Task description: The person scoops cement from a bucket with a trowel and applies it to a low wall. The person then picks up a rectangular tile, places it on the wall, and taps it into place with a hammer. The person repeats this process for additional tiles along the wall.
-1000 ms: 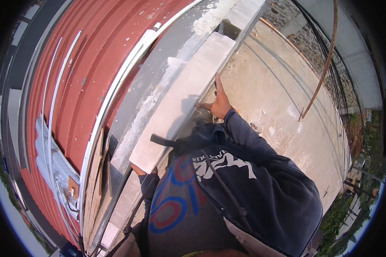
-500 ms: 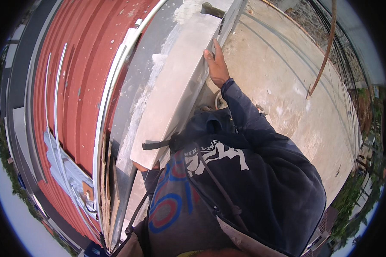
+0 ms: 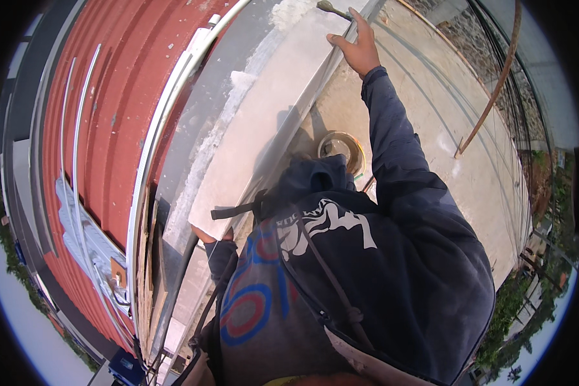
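A long pale slab (image 3: 257, 135) with a smooth face lies along the top of a grey wall in front of me. At its near end is my left hand (image 3: 203, 234), wrapped around the corner with most of its fingers hidden under the slab. My right hand (image 3: 361, 51) reaches toward the far end, thumb and fingers spread apart against the slab's right edge. Just beyond those fingertips lies a dark tool-like thing with a rounded end (image 3: 328, 7); its kind is unclear. A round bucket (image 3: 343, 149) stands below, right of the slab.
Red corrugated roofing (image 3: 125, 96) with thin white strips extends left, beyond a white pipe (image 3: 167, 106). Wooden planks (image 3: 149, 270) stand beside the wall. A bent brown rod (image 3: 495, 96) rises from the concrete surface (image 3: 424, 122) at right, near dark cables (image 3: 527, 96).
My right hand has slid farther along the slab's edge toward its far end, and its fingers have spread. My left hand stays at the near end. More of the bucket shows.
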Demonstrator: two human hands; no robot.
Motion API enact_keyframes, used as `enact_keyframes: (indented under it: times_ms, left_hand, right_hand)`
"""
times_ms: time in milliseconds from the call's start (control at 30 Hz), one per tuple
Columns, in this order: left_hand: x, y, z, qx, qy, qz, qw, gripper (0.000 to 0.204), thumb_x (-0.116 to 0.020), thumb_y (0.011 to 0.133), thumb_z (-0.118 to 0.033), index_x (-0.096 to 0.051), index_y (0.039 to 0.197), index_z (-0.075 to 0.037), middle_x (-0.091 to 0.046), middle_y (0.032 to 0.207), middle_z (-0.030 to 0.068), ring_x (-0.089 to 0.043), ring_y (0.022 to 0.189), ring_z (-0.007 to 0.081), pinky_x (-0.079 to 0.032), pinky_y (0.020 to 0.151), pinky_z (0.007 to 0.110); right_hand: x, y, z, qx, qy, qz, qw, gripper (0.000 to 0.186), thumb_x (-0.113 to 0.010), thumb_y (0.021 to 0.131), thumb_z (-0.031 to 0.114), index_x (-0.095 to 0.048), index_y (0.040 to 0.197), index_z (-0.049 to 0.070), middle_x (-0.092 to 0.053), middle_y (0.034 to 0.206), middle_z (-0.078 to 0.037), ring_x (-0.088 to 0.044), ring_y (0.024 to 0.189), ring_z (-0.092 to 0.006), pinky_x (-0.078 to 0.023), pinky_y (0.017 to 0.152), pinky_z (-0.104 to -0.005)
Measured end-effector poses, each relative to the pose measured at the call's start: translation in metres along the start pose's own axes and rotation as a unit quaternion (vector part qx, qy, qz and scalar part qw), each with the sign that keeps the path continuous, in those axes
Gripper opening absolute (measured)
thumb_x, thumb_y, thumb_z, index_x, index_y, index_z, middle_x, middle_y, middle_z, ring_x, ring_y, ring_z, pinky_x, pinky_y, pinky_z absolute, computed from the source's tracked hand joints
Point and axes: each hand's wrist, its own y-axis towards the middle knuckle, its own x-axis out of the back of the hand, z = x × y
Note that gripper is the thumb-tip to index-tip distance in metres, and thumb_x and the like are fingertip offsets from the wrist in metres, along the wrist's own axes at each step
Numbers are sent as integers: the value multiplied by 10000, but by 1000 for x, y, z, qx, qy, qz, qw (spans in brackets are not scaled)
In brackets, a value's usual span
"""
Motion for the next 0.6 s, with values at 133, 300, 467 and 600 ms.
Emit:
enact_keyframes:
  times_ms: [133,300,467,600]
  left_hand:
    - [-15,1,19,90,-236,-28,967,361,-694,893,-190,-680,1178,31,-756,1093,149,-747,985,291,-586,827,383]
    - [-14,4,-7,269,-566,-73,776,326,-552,1008,-160,-634,1246,46,-742,1132,132,-751,944,253,-620,778,372]
    - [-16,0,9,184,-447,-45,874,340,-488,1047,-216,-636,1244,19,-733,1152,123,-736,978,264,-605,803,384]
    - [-16,-19,48,251,-633,-54,731,362,-475,1070,-249,-610,1315,-20,-714,1239,96,-686,1139,247,-551,969,375]
  right_hand:
    - [0,5,-8,-13,10,13,1000,891,-849,811,436,-461,1556,142,-425,1518,-261,-404,1434,-413,-358,1200,-458]
    - [4,4,-10,-20,25,24,999,851,-832,836,432,-476,1553,144,-450,1512,-250,-420,1431,-400,-363,1196,-458]
    - [0,6,-2,-32,70,44,996,821,-818,859,411,-479,1551,129,-461,1521,-240,-431,1435,-383,-371,1192,-462]
    - [2,2,-5,-71,128,61,987,797,-807,878,393,-482,1551,117,-471,1528,-232,-440,1438,-370,-377,1188,-465]
